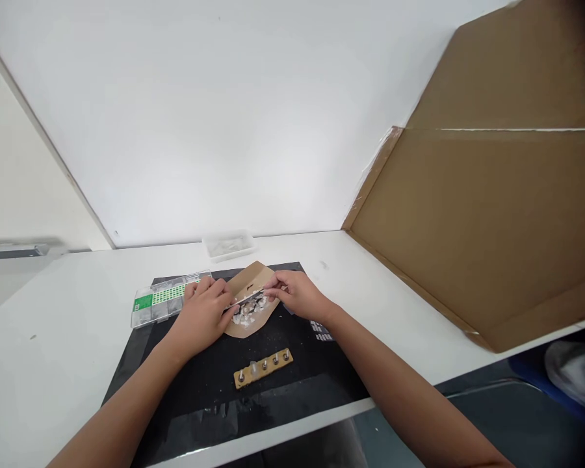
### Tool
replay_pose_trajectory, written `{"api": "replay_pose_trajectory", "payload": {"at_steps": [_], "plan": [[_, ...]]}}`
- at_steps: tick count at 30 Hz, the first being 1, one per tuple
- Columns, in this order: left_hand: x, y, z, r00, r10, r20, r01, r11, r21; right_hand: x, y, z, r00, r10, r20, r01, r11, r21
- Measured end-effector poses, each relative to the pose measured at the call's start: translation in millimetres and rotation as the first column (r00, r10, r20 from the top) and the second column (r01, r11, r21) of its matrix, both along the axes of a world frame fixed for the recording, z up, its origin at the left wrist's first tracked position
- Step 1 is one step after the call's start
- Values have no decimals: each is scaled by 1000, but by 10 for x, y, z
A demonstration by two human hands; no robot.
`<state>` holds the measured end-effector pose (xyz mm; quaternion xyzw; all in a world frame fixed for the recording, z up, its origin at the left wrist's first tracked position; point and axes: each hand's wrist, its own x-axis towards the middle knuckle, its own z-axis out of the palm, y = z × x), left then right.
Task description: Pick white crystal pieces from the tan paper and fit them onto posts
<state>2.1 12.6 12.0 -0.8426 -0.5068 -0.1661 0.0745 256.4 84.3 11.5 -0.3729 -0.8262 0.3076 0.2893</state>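
Observation:
My left hand (207,310) and my right hand (295,294) are both closed on opposite ends of a thin, dark strip (248,298), too small to name more exactly. It is held just above a brown paper sheet (241,331) with raised edges. On that paper lie many small white scraps (247,317) and a few dark bits. Nearer to me, a yellowish bar (271,368) rests on the black mat (199,383), with several small upright pegs in a row. One peg carries a cloudy, clear piece.
A clear compartment box (160,303) with a green label lies left of the paper. Behind the mat stands a translucent tray (229,246) with pale contents. Large cardboard panels (478,227) wall off the right side of the white table (73,338). Small white rectangles (320,330) show beside my right forearm.

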Motion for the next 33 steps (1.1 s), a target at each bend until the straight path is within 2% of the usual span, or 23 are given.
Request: {"api": "replay_pose_trajectory", "payload": {"at_steps": [3,5,8,12,18,21,24,29,33], "plan": [[-3,3,24,994,-8,113,9,1000,-11,-11,-9,-5,1000,-2,-13,3,999,34],[-9,-2,31,984,31,177,-26,999,-32,-11,-13,8,999,-21,-28,22,998,63],[-11,-20,37,965,118,232,-94,989,-113,-19,-28,23,997,-65,-30,68,992,102],[17,-42,64,934,140,330,-72,975,-209,-84,-99,13,991,-104,-82,117,976,183],[88,-45,78,929,66,365,3,983,-186,-247,-229,-14,975,-124,-183,190,894,405],[113,-50,69,933,64,355,-4,986,-167,-281,-242,-33,972,-177,-156,230,848,477],[135,-66,83,916,101,388,-19,978,-209,-289,-239,-59,973,-217,-82,226,809,542],[152,-100,142,830,150,537,35,947,-319,-314,-233,-72,971,-225,-77,227,785,577],[135,-101,132,819,152,554,19,957,-291,-354,-239,-51,972,-218,-86,228,797,560]]}}
